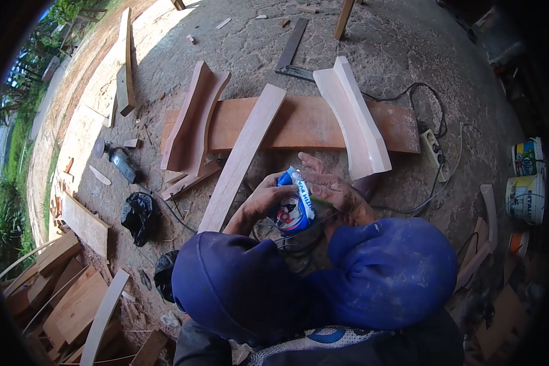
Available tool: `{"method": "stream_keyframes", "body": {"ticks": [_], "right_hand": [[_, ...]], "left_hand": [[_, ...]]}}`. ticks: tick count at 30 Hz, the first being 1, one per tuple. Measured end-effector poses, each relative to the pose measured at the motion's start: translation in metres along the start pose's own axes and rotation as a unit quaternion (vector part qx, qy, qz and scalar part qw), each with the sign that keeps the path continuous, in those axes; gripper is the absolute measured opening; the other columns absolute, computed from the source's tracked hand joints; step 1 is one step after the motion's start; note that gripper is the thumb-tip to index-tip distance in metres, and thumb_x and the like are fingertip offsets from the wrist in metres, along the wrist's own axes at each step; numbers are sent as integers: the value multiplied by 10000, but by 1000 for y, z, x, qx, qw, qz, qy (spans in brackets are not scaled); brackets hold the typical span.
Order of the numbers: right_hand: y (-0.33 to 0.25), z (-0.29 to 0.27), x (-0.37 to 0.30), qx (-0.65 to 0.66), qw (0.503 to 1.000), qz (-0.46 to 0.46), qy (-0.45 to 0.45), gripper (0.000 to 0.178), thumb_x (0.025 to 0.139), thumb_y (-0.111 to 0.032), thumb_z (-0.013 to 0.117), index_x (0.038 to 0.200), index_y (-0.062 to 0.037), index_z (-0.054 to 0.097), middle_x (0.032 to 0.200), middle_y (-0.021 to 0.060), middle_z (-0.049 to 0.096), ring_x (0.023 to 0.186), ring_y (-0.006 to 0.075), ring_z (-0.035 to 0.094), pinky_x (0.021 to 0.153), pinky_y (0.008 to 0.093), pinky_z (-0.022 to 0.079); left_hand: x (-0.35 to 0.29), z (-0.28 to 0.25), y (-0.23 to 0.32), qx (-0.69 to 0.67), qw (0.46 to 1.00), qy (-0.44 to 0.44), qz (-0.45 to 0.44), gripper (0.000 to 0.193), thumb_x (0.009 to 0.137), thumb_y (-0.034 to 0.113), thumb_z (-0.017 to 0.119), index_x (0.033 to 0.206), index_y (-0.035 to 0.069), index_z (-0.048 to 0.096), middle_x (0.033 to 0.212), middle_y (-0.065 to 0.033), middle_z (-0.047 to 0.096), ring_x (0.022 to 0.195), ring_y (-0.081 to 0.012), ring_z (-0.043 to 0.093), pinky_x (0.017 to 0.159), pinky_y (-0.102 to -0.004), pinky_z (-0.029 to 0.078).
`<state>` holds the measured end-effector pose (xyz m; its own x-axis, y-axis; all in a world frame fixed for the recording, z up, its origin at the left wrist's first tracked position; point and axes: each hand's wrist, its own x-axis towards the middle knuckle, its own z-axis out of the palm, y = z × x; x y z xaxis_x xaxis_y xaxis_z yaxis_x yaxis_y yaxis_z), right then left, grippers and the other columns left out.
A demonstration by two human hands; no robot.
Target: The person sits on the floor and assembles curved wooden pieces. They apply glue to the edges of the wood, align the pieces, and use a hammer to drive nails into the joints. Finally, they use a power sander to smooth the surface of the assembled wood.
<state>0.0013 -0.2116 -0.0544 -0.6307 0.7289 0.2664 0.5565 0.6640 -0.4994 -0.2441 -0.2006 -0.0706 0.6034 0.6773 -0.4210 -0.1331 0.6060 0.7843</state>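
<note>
A blue and white plastic packet (294,210) with red and white print is held upright between my knees. My left hand (267,194) is closed around its left side, thumb across the upper front. My right hand (338,190) is at the packet's upper right edge, fingers stretched out and apart and pointing left; how firmly it touches the packet is hard to tell. Just beyond my hands lies a reddish-brown plank (299,131). On it rest two curved wooden pieces, one at the left (195,125) and a paler one at the right (352,119).
A long pale board (244,158) leans across the plank's middle. An angle grinder (121,163) and a black plastic bag (139,216) lie left. A power strip (433,149) with cables lies right, tubs (526,198) farther right. A framing square (293,52) lies beyond; offcuts (73,299) are piled lower left.
</note>
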Motion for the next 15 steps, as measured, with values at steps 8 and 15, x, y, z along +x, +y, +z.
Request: {"method": "stream_keyframes", "body": {"ticks": [8, 15], "right_hand": [[4, 0, -4, -34, 999, -29, 24, 498, 982, -401, 629, 1456, -253, 587, 1469, 146, 516, 1330, 308, 491, 1107, 437, 394], [1, -6, -7, -25, 999, 11, -18, 413, 971, -455, 626, 1354, -308, 670, 1593, 154, 399, 1447, 373, 379, 1165, 497, 323]], "left_hand": [[-3, -5, -3, -27, 999, -11, -36, 250, 928, 115, 710, 1152, 13, 665, 986, -45, 742, 826, -128, 714, 798, -282, 589], [-5, -12, -2, -57, 998, -12, -7, 327, 915, 80, 712, 1223, 51, 605, 1054, -27, 706, 901, -108, 690, 800, -253, 569]]}}
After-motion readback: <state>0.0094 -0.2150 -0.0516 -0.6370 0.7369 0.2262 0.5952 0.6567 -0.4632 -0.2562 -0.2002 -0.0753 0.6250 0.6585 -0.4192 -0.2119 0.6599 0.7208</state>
